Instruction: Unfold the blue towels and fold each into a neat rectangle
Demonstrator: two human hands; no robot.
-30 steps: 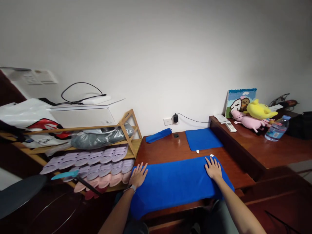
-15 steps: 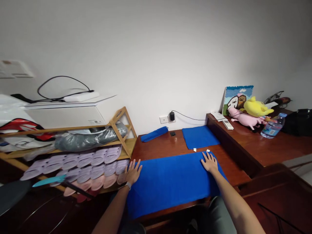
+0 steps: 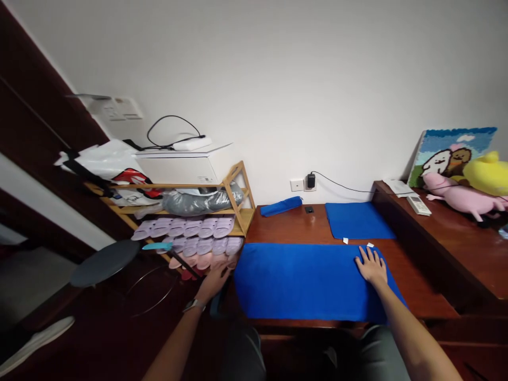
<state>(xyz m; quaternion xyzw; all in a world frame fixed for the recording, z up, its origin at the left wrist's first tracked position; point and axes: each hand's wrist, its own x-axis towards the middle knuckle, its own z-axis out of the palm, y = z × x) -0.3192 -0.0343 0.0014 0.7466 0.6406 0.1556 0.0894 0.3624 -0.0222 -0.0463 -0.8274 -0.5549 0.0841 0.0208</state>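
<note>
A blue towel (image 3: pixel 301 283) lies spread flat along the front of the brown wooden desk (image 3: pixel 273 230). My right hand (image 3: pixel 373 266) rests on its far right corner, palm down, with the fingers spread. Off the towel's left edge is my left hand (image 3: pixel 216 278), in the air beside the shoe rack; its fingers are extended, a little blurred, and hold nothing I can see. A folded blue towel (image 3: pixel 359 220) lies at the back right of the desk. Towards the back left is a narrow folded blue cloth (image 3: pixel 281 206).
The shoe rack (image 3: pixel 248 217) with several purple clogs (image 3: pixel 198 226) stands left of the desk, near a round stool (image 3: pixel 105 263). A raised surface at right carries a remote (image 3: pixel 418 206) and a pink plush toy (image 3: pixel 460 193). A black plug (image 3: pixel 311 180) sits in the wall socket.
My left hand has left the towel's far left corner and moved left, off the desk. My right hand stays on the far right corner. The view has turned left.
</note>
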